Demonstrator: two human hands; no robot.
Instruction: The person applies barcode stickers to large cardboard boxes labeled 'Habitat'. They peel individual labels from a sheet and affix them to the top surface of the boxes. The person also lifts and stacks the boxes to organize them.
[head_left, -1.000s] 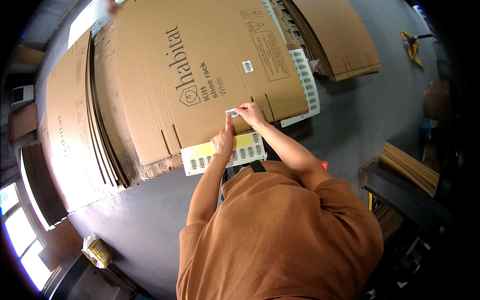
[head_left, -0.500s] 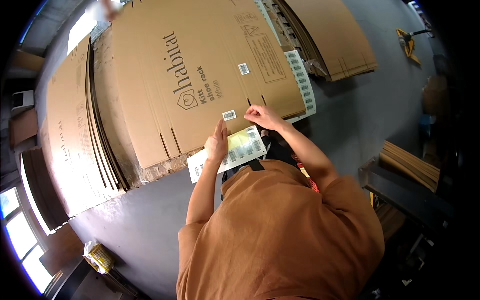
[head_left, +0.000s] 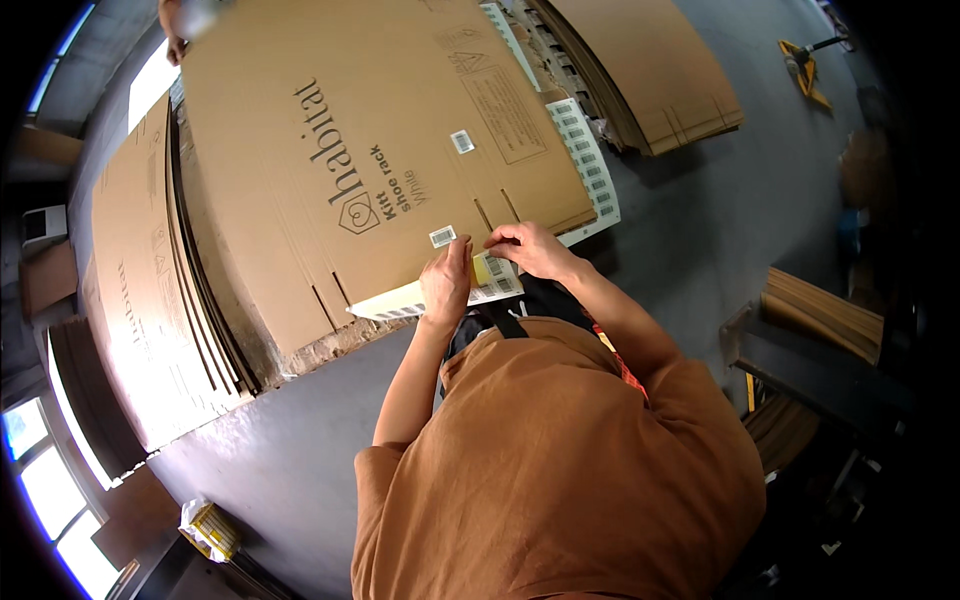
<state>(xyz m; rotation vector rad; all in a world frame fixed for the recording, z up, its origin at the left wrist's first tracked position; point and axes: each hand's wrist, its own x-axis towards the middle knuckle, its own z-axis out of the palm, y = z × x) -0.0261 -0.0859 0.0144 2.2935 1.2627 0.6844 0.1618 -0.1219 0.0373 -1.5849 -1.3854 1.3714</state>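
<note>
Along the near edge of the flat carton, the label sheet runs lengthwise, gripped by the left hand. The right hand, fingertips drawn narrow, is nearer the sheet's right end; whether it holds anything, I cannot tell.

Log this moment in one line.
left hand: at label sheet | right hand: near sheet's right end | cardboard: two white labels

Label sheet at edge of cardboard
</note>
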